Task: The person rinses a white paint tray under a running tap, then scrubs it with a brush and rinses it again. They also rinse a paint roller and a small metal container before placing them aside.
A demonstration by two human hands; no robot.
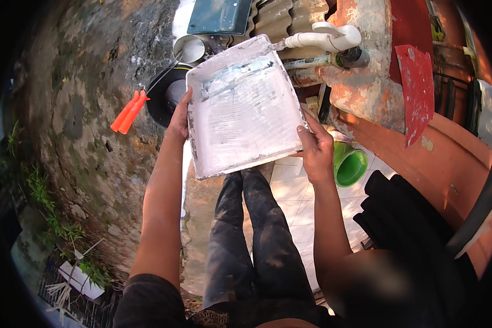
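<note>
Head view looks straight down on you holding a white paint tray (pixel 246 106) out in front of your body with both hands. Your left hand (pixel 179 117) is closed on the tray's left edge, thumb over the rim and fingers hidden beneath it. Your right hand (pixel 315 147) grips the lower right corner — thumb on top of the rim, the rest curled below. The tray is held in the air above your dark, paint-smeared trousers (pixel 251 240), its shallow well facing up and coated with streaky white paint, with a few dark scraped patches near the far end.

Just beyond the tray's left edge, partly hidden by it, sits a black bucket (pixel 161 95); a tool with orange handles (pixel 128 112) rests on its left rim. A small white pot (pixel 190 50) stands behind the bucket. White plastic pipe (pixel 325 38) runs along the top of a peeling orange wall (pixel 366 87) on the right, near the tray's far corner. A green cup (pixel 350 165) lies on the pale tiled floor (pixel 298 202) just to the right of your right hand, close but not touching.
</note>
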